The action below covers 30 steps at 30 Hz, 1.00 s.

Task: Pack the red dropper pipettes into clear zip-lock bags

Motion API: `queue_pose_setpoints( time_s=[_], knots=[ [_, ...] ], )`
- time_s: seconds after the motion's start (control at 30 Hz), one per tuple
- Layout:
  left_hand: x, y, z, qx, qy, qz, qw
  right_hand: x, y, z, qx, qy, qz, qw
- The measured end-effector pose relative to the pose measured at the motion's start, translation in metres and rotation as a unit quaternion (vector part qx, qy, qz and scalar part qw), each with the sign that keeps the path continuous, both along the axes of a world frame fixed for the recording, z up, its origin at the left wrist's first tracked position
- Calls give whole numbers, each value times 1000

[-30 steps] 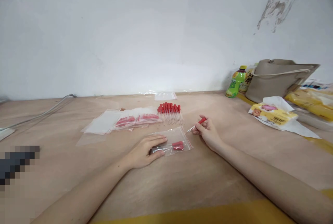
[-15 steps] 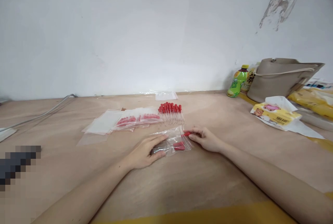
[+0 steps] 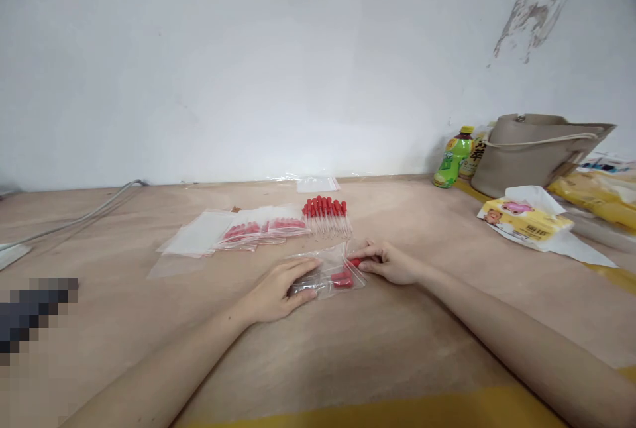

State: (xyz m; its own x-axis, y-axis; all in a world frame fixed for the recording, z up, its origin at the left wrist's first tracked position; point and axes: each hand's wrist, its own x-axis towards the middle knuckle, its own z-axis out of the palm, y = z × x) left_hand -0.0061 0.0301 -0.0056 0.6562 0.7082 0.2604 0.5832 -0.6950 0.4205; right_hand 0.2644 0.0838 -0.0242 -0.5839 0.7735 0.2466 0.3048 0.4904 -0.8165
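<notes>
A clear zip bag (image 3: 325, 275) lies flat on the table with red-capped pieces (image 3: 342, 279) inside it. My left hand (image 3: 283, 287) rests on the bag's left part, thumb and fingers spread and pressing it down. At the bag's right-hand mouth, my right hand (image 3: 390, 262) pinches a red-capped dropper (image 3: 356, 262), whose thin end is hard to make out in the clear plastic. Behind the bag stands out a row of several red-capped droppers (image 3: 325, 209). Filled bags (image 3: 243, 231) with red caps lie to the left of that row.
Flat bags (image 3: 196, 236) lie at the left, and another stack (image 3: 317, 184) is by the wall. A green bottle (image 3: 453, 158), a grey bag (image 3: 527, 156) and a yellow tissue pack (image 3: 529, 222) occupy the right. A cable (image 3: 94, 206) runs along the left.
My right hand has moved slightly left and down, taking the red-capped dropper further into the bag's mouth. My left hand has stayed in place.
</notes>
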Motion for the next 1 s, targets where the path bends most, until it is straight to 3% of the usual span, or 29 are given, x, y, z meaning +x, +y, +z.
queue_pose_setpoints(
  time_s=[0.13,0.2,0.37,0.43,0.5,0.67,0.8,1.0],
  knots=[
    [0,0,0,3,3,2,1000,-13,-6,-3,-96,67,-102,988],
    [0,0,0,4,7,2,1000,-17,-7,-3,-128,85,-119,981],
    [0,0,-1,10,6,4,1000,-17,-12,1,-106,62,-39,992],
    [0,1,-2,11,6,1,1000,-15,-11,-1,-89,66,-57,992],
    [0,2,-4,9,8,1,1000,-14,-6,-6,-75,89,-119,986],
    [-1,5,-7,7,0,1,1000,-7,30,-18,-10,105,-263,959],
    [-2,5,-7,1,-1,-1,1000,-12,68,-14,16,48,-323,945],
    [-1,2,-4,-5,2,-2,1000,-31,106,-6,-9,5,-395,919]
  ],
)
